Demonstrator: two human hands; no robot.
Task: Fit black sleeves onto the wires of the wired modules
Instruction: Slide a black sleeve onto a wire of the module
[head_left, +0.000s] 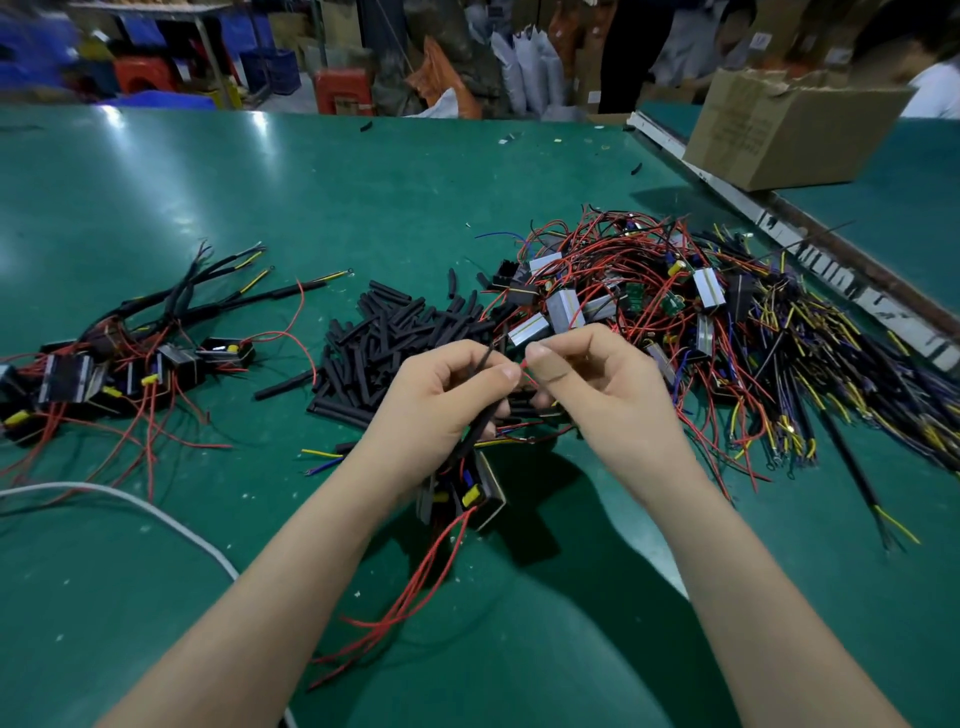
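My left hand (441, 400) grips a black sleeve (480, 415) that runs down through its fingers toward a wired module (475, 493) hanging below both hands. Red wires (415, 592) trail from that module onto the mat. My right hand (592, 384) pinches a red wire end (524, 366) right beside the sleeve's top end. A heap of loose black sleeves (384, 343) lies just beyond my hands. A big tangle of wired modules (649, 301) spreads to the right. Modules with sleeved wires (130, 353) lie at the left.
A green mat (260, 197) covers the table. A cardboard box (789, 130) stands at the back right beside a metal rail (810, 249). A white cable (135, 509) curves across the near left. Stools, bins and sacks crowd the floor beyond the table.
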